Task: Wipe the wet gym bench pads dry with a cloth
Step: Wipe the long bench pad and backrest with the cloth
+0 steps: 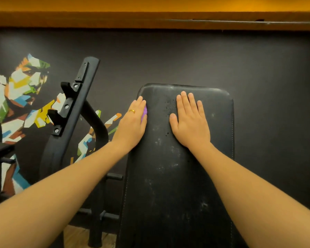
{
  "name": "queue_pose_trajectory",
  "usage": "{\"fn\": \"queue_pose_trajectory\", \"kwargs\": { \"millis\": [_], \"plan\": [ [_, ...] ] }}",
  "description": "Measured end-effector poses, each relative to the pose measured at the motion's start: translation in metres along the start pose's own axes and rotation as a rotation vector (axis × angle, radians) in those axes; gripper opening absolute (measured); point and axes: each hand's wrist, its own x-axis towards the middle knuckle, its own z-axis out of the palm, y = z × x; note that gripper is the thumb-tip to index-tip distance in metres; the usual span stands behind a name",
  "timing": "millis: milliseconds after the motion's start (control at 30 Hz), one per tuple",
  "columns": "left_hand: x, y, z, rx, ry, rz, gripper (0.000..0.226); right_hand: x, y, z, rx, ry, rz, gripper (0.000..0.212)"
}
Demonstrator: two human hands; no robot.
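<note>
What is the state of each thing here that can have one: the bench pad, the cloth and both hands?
bench pad: partly wet, drops near its top, pale smears lower down.
purple cloth: mostly hidden under the left hand, at the pad's left edge.
left hand: fingers straight, pressing the cloth on the pad.
right hand: flat on the pad, holds nothing.

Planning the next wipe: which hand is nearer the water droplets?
Right. The right hand lies flat just right of the water droplets; the left hand, over the purple cloth, is farther left at the bench pad edge.
</note>
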Motion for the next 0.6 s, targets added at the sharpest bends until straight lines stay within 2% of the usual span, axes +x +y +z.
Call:
{"fn": "queue_pose_trajectory", "kwargs": {
  "millis": [133, 300, 600],
  "plan": [
    [0.039, 0.007, -0.002, -0.002, 0.002, -0.026, 0.052, 0.0, -0.001, 0.0, -0.003, 0.023, -0.005, 0.068],
    [0.079, 0.005, -0.016, 0.051, -0.074, -0.005, 0.049, -0.002, -0.002, 0.001, -0.009, 0.019, -0.011, 0.069],
    [-0.006, -0.001, -0.01, 0.012, -0.082, -0.004, 0.055, -0.004, -0.003, -0.001, 0.006, 0.024, 0.012, 0.065]
  ]
}}
